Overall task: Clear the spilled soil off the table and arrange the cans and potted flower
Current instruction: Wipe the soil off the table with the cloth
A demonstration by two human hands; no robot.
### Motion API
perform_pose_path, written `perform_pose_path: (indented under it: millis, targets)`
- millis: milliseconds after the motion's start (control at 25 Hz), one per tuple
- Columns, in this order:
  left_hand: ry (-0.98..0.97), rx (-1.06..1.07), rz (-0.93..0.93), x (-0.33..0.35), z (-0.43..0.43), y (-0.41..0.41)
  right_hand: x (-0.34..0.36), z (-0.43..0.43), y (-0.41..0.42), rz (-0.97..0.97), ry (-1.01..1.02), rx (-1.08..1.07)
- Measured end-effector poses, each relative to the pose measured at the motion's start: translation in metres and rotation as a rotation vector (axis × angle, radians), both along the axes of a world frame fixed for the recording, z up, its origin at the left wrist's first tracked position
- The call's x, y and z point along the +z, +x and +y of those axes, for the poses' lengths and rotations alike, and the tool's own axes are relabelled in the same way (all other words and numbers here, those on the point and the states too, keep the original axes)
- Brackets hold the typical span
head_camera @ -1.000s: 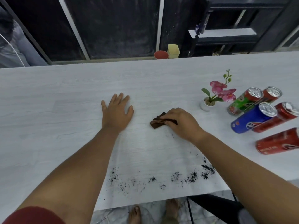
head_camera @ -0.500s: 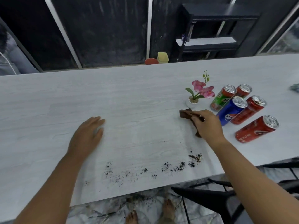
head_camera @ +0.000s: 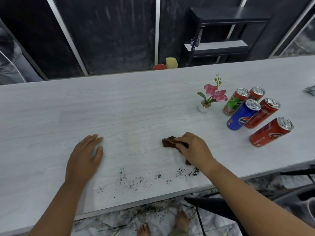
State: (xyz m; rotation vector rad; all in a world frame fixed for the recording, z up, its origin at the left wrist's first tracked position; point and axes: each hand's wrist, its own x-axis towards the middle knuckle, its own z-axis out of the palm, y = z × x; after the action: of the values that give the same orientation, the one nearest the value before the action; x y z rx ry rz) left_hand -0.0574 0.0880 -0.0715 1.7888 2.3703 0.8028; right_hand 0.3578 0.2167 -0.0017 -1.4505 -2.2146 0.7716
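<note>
Stroke reverses: right hand (head_camera: 192,150), clutching the brown cloth (head_camera: 168,142), comes back from the potted flower (head_camera: 204,107) toward the soil (head_camera: 158,176); left hand (head_camera: 86,156) lies flat, empty; sweeping unfinished.

A small white pot holding a pink artificial orchid (head_camera: 204,107) stands upright on the pale wood-grain counter (head_camera: 85,108). Just right of it stand five slim aluminium drink cans (head_camera: 242,115) in a cluster: one green, one blue, three red. Black crumbs of spilled soil (head_camera: 146,179) lie scattered well in front of the pot, along the near edge.

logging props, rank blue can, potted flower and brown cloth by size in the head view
1. blue can and potted flower: about alike, no ranking.
2. brown cloth: smallest showing, partly under the right hand.
</note>
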Motion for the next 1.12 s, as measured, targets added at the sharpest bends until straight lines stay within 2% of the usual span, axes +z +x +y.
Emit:
perform_pose_path:
  millis: [80,160,280,400,560,720,840,960,1120]
  targets:
    - [0.003,0.000,0.004,-0.002,0.000,0.000,0.009,0.003,0.006,0.137,-0.071,-0.062]
    - [0.008,-0.001,0.011,-0.002,0.000,0.000,0.021,0.017,0.027,0.185,-0.029,-0.214]
    - [0.014,0.000,0.007,-0.002,0.000,0.000,0.027,0.035,0.065,-0.017,0.035,-0.388]
    - [0.010,-0.004,0.001,-0.004,0.000,0.000,0.015,0.026,0.064,-0.187,0.034,-0.371]
    - [0.006,-0.015,-0.003,-0.004,-0.001,-0.001,0.008,-0.002,0.034,-0.010,0.004,-0.162]
    - [-0.011,-0.006,-0.004,-0.003,-0.002,0.001,0.031,-0.003,0.071,0.173,0.069,-0.351]
    - [-0.020,-0.003,-0.010,0.000,-0.002,0.003,0.034,-0.008,0.133,0.034,0.125,-0.501]
    - [-0.030,-0.010,-0.022,0.002,-0.002,0.005,0.016,-0.024,0.161,-0.137,0.064,-0.577]
    - [-0.052,-0.018,-0.015,0.002,-0.002,0.004,-0.001,-0.050,0.133,-0.120,0.077,-0.526]
